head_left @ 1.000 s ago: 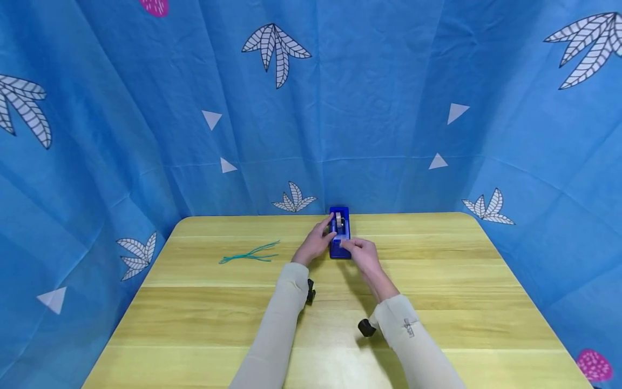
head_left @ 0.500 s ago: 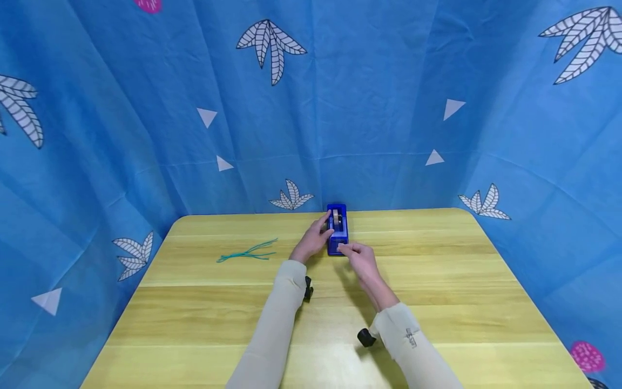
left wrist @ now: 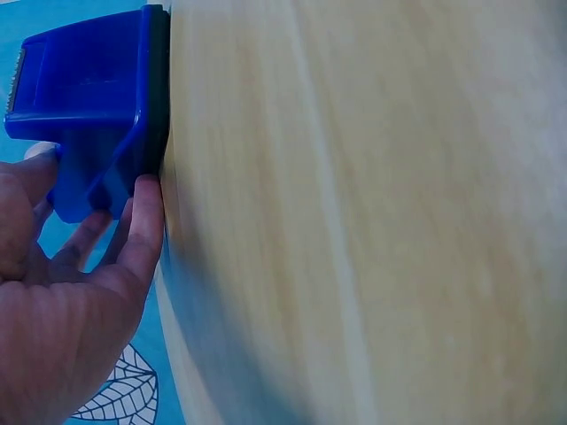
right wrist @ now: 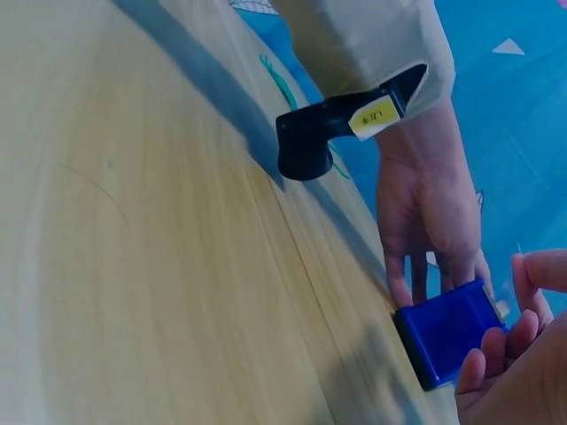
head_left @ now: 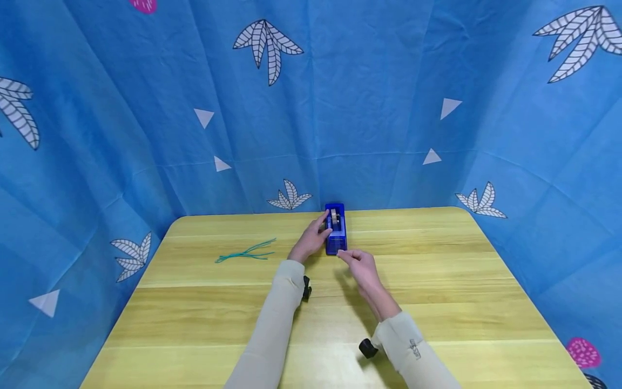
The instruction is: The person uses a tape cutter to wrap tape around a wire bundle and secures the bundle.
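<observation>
At the far edge of the table stands a blue tape dispenser (head_left: 336, 247) with a tape roll (head_left: 333, 216) in its upper part. My left hand (head_left: 311, 241) grips its left side. In the left wrist view, thumb and fingers lie along the dispenser (left wrist: 89, 84), below its toothed cutting edge. Just in front of the dispenser, my right hand (head_left: 362, 266) pinches a small whitish end of tape (head_left: 339, 252) between thumb and forefinger. In the right wrist view the right hand (right wrist: 532, 376) is beside the dispenser (right wrist: 447, 332); the clear tape itself is hardly visible.
A bundle of teal strings (head_left: 245, 254) lies on the wooden table (head_left: 194, 335) to the left. Directly behind the dispenser hangs a blue patterned curtain (head_left: 369, 108). A black wrist camera (head_left: 367, 348) hangs under the right sleeve.
My right hand has drawn back toward me, from over the dispenser's front to just before it, still pinching the tape. The left hand keeps its hold. The head view has shifted slightly.
</observation>
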Demonstrator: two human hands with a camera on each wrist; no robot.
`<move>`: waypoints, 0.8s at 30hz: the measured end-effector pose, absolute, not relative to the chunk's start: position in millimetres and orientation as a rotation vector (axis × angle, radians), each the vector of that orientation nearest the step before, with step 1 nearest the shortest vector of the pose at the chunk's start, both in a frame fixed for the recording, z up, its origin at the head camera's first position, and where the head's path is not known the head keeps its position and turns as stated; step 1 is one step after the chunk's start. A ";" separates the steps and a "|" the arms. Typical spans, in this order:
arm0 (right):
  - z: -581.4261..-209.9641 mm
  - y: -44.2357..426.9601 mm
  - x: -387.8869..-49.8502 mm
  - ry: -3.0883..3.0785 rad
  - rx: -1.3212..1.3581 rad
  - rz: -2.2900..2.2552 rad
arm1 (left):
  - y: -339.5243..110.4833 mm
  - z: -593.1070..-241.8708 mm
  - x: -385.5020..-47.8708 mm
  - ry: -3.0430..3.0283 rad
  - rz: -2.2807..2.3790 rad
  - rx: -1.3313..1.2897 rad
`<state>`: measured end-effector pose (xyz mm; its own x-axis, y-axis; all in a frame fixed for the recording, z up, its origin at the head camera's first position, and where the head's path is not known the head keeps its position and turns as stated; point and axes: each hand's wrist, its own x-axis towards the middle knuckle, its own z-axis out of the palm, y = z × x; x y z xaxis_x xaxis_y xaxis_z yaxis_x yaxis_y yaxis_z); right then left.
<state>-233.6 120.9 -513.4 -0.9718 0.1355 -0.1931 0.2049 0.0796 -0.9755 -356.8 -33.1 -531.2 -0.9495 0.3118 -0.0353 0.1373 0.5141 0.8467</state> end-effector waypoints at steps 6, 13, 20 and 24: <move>-512.6 116.6 -224.8 2.265 0.372 -2.108 | -33.0 -530.4 -358.0 2.601 1.379 0.406; -511.7 116.0 -211.9 2.281 0.379 -2.113 | -31.2 -529.0 -356.2 2.589 1.390 0.400; -506.5 113.1 -199.2 2.241 0.363 -2.122 | -33.9 -531.1 -356.6 2.615 1.373 0.411; -506.1 112.5 -194.4 2.242 0.357 -2.134 | -34.1 -532.6 -357.8 2.615 1.364 0.420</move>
<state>-194.4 112.5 -506.1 -0.9734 0.1475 -0.1754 0.1824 0.0358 -0.9826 -357.8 -34.1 -532.6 -0.9473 0.3201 -0.0139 0.1719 0.5440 0.8213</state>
